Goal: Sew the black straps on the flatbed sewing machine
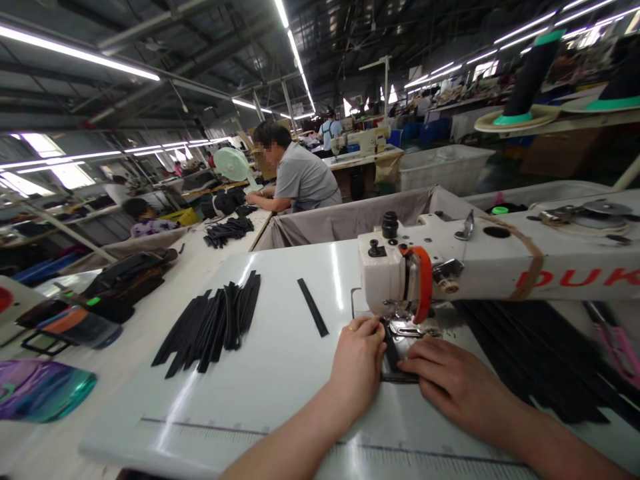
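Your left hand [359, 357] is mostly closed, fingers bunched, tips down on a black fabric strip [395, 353]; your right hand [453, 377] is looser, fingers half bent, tips at the strip's right edge. I cannot tell whether either thumb pinches it from beneath. The strip lies between your hands, below the head of the white sewing machine [490, 267]. Just left of your grip lies a single loose strip [313, 308]; to its right, long black strips [540, 360]. Farther left spreads a pile of short strips [215, 327]. Well beyond your grip, a co-worker [305, 173] in grey leans over a table.
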`<control>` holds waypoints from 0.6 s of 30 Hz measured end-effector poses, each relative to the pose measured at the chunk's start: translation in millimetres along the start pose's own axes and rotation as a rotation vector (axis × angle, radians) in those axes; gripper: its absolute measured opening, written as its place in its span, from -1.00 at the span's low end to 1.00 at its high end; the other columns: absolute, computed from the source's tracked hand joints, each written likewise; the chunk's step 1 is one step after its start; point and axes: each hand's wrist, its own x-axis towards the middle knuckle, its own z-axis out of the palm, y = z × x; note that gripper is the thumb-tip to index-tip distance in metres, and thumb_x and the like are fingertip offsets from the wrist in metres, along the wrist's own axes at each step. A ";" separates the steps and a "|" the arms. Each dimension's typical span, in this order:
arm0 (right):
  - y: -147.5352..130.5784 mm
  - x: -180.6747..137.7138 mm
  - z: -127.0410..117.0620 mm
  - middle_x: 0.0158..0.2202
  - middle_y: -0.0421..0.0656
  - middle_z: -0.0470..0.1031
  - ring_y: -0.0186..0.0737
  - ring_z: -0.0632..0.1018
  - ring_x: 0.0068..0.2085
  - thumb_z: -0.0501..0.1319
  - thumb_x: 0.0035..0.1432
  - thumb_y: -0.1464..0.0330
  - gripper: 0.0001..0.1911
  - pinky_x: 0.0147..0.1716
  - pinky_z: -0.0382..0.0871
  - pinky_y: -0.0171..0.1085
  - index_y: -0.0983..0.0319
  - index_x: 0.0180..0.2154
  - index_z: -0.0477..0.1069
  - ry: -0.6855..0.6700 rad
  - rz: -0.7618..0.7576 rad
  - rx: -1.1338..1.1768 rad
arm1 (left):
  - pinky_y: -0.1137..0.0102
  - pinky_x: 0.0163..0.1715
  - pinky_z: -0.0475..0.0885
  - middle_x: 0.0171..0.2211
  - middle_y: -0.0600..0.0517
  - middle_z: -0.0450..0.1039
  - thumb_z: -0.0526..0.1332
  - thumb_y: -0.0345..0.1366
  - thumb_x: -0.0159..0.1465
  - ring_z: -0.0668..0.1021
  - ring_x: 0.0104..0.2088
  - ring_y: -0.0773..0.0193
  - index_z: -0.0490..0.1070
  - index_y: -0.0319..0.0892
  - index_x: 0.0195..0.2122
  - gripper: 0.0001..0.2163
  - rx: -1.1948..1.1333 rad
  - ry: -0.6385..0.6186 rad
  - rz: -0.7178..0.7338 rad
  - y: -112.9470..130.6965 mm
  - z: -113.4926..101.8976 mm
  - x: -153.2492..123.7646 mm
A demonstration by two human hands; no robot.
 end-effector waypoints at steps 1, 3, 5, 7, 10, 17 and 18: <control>1.8 0.1 1.2 -0.26 -0.12 0.54 -0.19 0.55 -0.19 0.06 0.18 0.55 -0.67 -0.14 0.46 -0.21 0.19 -0.14 0.51 0.007 -0.001 -0.028 | 0.10 0.05 0.44 0.00 -0.10 0.49 0.16 -0.55 0.28 0.46 0.01 0.05 0.48 -0.23 -0.22 -0.85 -0.003 0.002 0.002 0.1 -0.2 -0.2; 5.4 0.4 3.8 -0.22 -0.09 0.56 -0.16 0.56 -0.17 0.05 0.20 0.54 -0.66 -0.15 0.48 -0.20 0.20 -0.12 0.51 0.018 -0.011 -0.082 | 0.11 0.06 0.43 0.01 -0.10 0.49 0.16 -0.54 0.28 0.46 0.02 0.06 0.48 -0.23 -0.22 -0.85 -0.005 0.008 0.006 0.2 -0.6 -0.6; 8.3 0.9 6.3 -0.17 -0.06 0.57 -0.13 0.57 -0.16 0.04 0.21 0.53 -0.65 -0.16 0.50 -0.17 0.22 -0.09 0.50 0.032 -0.018 -0.137 | 0.12 0.07 0.43 0.02 -0.10 0.49 0.16 -0.54 0.29 0.46 0.02 0.07 0.48 -0.22 -0.21 -0.85 -0.006 0.011 0.009 0.4 -0.7 -1.0; 9.8 1.7 8.2 -0.14 -0.03 0.57 -0.11 0.58 -0.16 0.03 0.22 0.53 -0.65 -0.18 0.52 -0.14 0.24 -0.06 0.49 0.030 -0.020 -0.184 | 0.13 0.08 0.42 0.02 -0.10 0.49 0.14 -0.53 0.30 0.47 0.02 0.08 0.48 -0.22 -0.21 -0.85 -0.008 0.007 0.012 0.3 -0.7 -1.4; 9.4 3.2 9.6 -0.14 -0.01 0.58 -0.10 0.59 -0.17 0.01 0.22 0.54 -0.65 -0.20 0.53 -0.14 0.28 -0.06 0.48 0.038 -0.030 -0.238 | 0.14 0.08 0.43 0.04 -0.09 0.49 0.12 -0.52 0.32 0.47 0.02 0.09 0.48 -0.22 -0.22 -0.84 -0.006 0.001 0.016 0.0 0.1 -2.0; 6.1 3.9 10.2 -0.17 -0.03 0.58 -0.10 0.60 -0.20 -0.02 0.20 0.55 -0.63 -0.25 0.54 -0.15 0.26 -0.07 0.46 0.071 -0.037 -0.298 | 0.13 0.05 0.44 0.04 -0.08 0.48 0.11 -0.48 0.36 0.45 0.05 0.07 0.47 -0.22 -0.15 -0.84 0.051 -0.004 -0.013 1.3 5.0 -2.5; 6.3 3.4 10.7 -0.17 -0.03 0.58 -0.10 0.60 -0.20 -0.02 0.20 0.55 -0.62 -0.25 0.54 -0.16 0.26 -0.06 0.46 0.071 -0.036 -0.300 | 0.14 0.05 0.44 0.04 -0.07 0.48 0.11 -0.47 0.36 0.45 0.05 0.07 0.47 -0.22 -0.14 -0.84 0.058 -0.003 -0.012 1.6 5.3 -2.4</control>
